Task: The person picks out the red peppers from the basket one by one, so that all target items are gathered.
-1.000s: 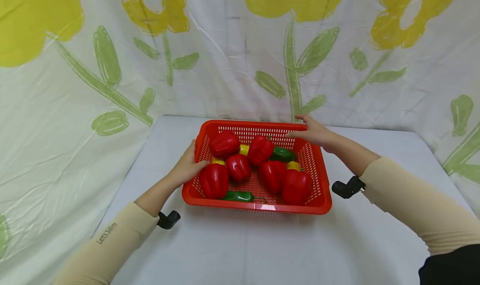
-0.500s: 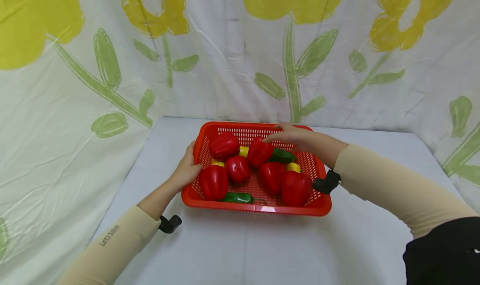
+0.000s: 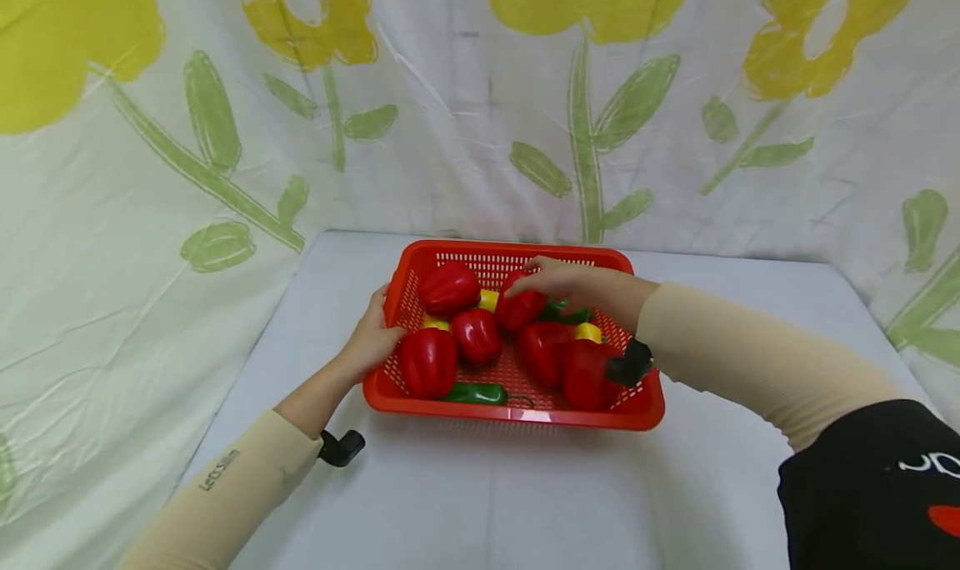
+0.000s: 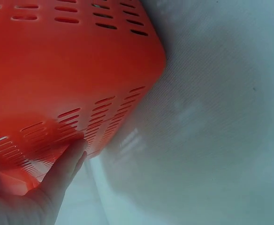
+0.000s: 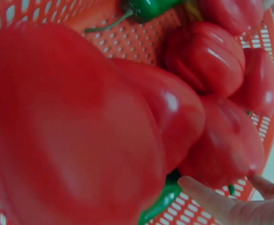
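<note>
A red perforated plastic basket holds several red bell peppers, with green and yellow ones among them. My left hand grips its left rim, thumb over the edge. In the left wrist view, fingers lie along the basket's outer wall. My right hand reaches over the back wall side to a red bell pepper near the middle. In the right wrist view, the thumb and a finger stand apart at the edge of that pepper; the other fingers are mostly out of sight.
A long green pepper lies inside the front wall, another green pepper beneath my right hand. Yellow pieces show between the red peppers. Behind the white-covered table hangs a flower-patterned curtain.
My right hand has moved left from the basket's back right corner and down to the middle red bell pepper. My left hand stays on the left rim; the basket has hardly moved.
</note>
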A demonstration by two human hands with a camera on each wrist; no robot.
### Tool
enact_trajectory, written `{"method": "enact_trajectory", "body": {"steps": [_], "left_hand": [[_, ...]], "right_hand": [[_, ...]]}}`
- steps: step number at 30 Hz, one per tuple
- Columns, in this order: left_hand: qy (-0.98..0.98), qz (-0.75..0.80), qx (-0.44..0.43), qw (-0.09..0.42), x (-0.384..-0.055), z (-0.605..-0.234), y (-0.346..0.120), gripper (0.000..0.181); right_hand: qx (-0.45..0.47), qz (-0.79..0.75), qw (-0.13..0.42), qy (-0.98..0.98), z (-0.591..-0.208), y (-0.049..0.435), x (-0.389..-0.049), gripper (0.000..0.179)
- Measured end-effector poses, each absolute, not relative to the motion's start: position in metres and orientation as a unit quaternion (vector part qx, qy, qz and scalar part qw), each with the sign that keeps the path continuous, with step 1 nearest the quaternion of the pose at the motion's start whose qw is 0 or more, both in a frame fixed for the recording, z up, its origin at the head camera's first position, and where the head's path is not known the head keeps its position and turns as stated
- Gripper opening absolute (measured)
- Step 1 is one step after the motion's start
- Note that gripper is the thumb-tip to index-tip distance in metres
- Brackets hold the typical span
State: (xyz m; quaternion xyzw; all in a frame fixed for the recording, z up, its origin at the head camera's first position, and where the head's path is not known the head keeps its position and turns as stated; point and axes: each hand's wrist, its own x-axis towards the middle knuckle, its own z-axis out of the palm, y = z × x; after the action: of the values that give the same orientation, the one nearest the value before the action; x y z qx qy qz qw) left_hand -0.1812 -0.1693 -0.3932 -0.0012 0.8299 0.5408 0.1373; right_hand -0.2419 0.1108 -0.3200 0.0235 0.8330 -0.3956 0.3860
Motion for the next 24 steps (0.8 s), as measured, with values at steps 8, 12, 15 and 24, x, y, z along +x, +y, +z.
{"method": "enact_trajectory", "body": {"steps": [8, 12, 15, 24], "left_hand": [[0.832, 0.539, 0.001, 0.133, -0.181, -0.394, -0.169, 0.074], [0.832, 0.540, -0.001, 0.131, -0.180, -0.395, -0.170, 0.073], [0.832, 0.539, -0.004, 0.131, -0.180, -0.396, -0.169, 0.073], [0.832, 0.539, 0.001, 0.129, -0.181, -0.396, -0.170, 0.073]], "right_hand": [[0.021, -0.406, 0.369, 0.836, -0.333, 0.093, -0.246, 0.083], [0.019, -0.394, 0.368, 0.842, -0.339, 0.085, -0.250, 0.082], [0.016, -0.382, 0.364, 0.849, -0.343, 0.081, -0.252, 0.082], [0.012, -0.385, 0.351, 0.854, -0.349, 0.075, -0.259, 0.068]]}}
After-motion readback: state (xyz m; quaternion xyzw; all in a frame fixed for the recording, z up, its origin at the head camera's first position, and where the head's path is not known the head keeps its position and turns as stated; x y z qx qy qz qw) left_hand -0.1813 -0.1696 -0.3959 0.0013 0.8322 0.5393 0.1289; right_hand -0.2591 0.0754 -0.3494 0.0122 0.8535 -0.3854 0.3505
